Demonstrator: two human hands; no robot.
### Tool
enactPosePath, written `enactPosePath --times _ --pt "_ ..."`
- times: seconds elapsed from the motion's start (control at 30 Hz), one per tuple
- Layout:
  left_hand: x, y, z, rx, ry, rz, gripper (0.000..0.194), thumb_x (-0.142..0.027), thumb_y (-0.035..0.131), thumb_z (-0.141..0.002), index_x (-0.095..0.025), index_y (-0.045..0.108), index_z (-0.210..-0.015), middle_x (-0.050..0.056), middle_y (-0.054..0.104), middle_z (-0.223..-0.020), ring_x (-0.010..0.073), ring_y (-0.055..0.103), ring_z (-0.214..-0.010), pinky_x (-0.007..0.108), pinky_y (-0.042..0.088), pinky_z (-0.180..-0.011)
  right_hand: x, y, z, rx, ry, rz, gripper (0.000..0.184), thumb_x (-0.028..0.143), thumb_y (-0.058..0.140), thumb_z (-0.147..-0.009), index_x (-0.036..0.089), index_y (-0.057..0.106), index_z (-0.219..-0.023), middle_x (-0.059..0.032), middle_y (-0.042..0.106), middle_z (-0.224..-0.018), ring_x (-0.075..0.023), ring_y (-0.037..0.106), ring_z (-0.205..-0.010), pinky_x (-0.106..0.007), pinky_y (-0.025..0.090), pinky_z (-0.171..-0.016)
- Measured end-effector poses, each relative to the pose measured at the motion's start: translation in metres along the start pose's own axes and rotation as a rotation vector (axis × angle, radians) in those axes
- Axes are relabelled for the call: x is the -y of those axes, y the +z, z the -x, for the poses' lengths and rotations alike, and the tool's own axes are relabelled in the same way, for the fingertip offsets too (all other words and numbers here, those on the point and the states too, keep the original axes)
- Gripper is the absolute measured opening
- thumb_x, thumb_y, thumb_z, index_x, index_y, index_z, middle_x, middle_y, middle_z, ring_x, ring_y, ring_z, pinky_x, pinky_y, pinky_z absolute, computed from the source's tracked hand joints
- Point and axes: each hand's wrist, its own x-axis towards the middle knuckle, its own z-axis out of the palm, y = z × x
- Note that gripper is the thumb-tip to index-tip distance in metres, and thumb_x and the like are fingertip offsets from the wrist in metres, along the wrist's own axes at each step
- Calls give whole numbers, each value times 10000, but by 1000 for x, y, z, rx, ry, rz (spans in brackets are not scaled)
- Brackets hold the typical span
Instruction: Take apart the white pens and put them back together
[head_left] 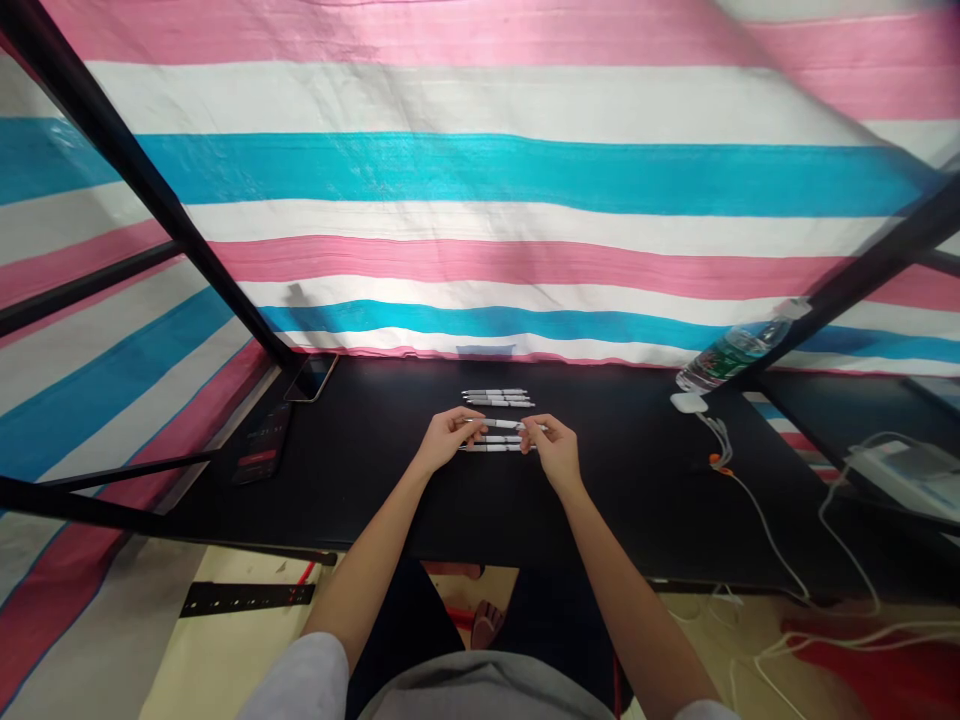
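"What do our fingers have?"

"Our left hand [448, 442] and right hand [553, 455] both grip one white pen [499, 424], pinching it near either end, just above two more pens [495, 445] lying beneath our fingertips"

"And beyond the fingers?"

"Three pens [495, 398] lie side by side just past them on the black table [622, 520]. The one container we see is a plastic water bottle [731, 350], well to the right of our fingers and lying aslant; how much it holds we cannot tell"

"What about room to move?"

"Left of our fingers, the tabletop runs to a phone [311, 378] near the far corner. To the right, it runs to a white charger [688, 402] with its cable. The table's near edge crosses below our wrists, under our forearms"
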Motion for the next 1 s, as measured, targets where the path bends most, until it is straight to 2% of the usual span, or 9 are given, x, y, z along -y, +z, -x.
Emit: enactPosePath --times 0.1,0.27,0.4,0.53,0.67,0.73,0.83,0.93,1.0 --pt "1 -1 0 15 4 4 382 -434 711 -765 -116 646 -966 73 711 -757 114 614 -588 231 486 -539 -1 0 -1 -12 7 -14 317 491 733 -705 184 657 -724 2 633 -554 -118 547 -417 -278 496 -448" --pt "1 -2 1 59 7 13 330 -444 657 -815 -121 593 -829 72 700 -713 102 587 -557 216 456 -512 -2 -1 -1 3 19 -54 305 477 741 -709 183 663 -727 4 629 -564 -106 525 -408 -267 476 -432" --pt "0 1 2 41 33 24 319 -437 666 -809 -129 589 -837 64 700 -715 99 576 -555 221 456 -520 0 -1 0 -1 63 -133 308 472 755 -696 181 661 -731 12 612 -556 -95 496 -397 -258 445 -416" --pt "1 5 4 55 20 2 318 -438 666 -808 -130 590 -823 65 696 -712 96 560 -538 216 432 -491 3 -2 0 86 102 -340 327 471 723 -747 200 665 -921 19 590 -619 -120 554 -539 -241 458 -454" --pt "3 7 3 80 33 -11 339 -431 688 -791 -126 630 -926 57 688 -727 94 552 -545 213 418 -486 5 -6 -2 143 185 -510 263 477 663 -804 236 616 -900 -23 646 -866 -144 600 -658 -226 423 -416" --pt "3 5 1 25 50 23 395 -472 657 -807 -131 635 -1004 60 683 -758 105 564 -569 219 424 -485 8 -8 -4 83 235 -610 211 457 630 -832 254 583 -867 -19 652 -948 -131 585 -635 -223 406 -414" --pt "2 -1 -3 -155 74 141 464 -565 543 -854 -129 633 -984 73 664 -764 122 576 -590 226 414 -462 14 -11 -6 -13 259 -751 170 419 551 -886 257 560 -837 -2 622 -839 -114 526 -596 -238 431 -487" --pt "1 -7 -7 -310 87 216 487 -586 484 -875 -125 638 -913 58 623 -698 117 551 -565 229 407 -460 18 -13 -6 -1 288 -778 288 504 429 -914 258 559 -842 -22 587 -802 -136 469 -571 -291 432 -521" --pt "1 -9 -7 -359 84 226 473 -577 487 -875 -130 637 -883 45 605 -674 113 539 -552 228 403 -460 18 -14 -6 14 294 -755 317 526 396 -903 261 548 -818 -28 568 -792 -148 439 -556 -320 424 -533"
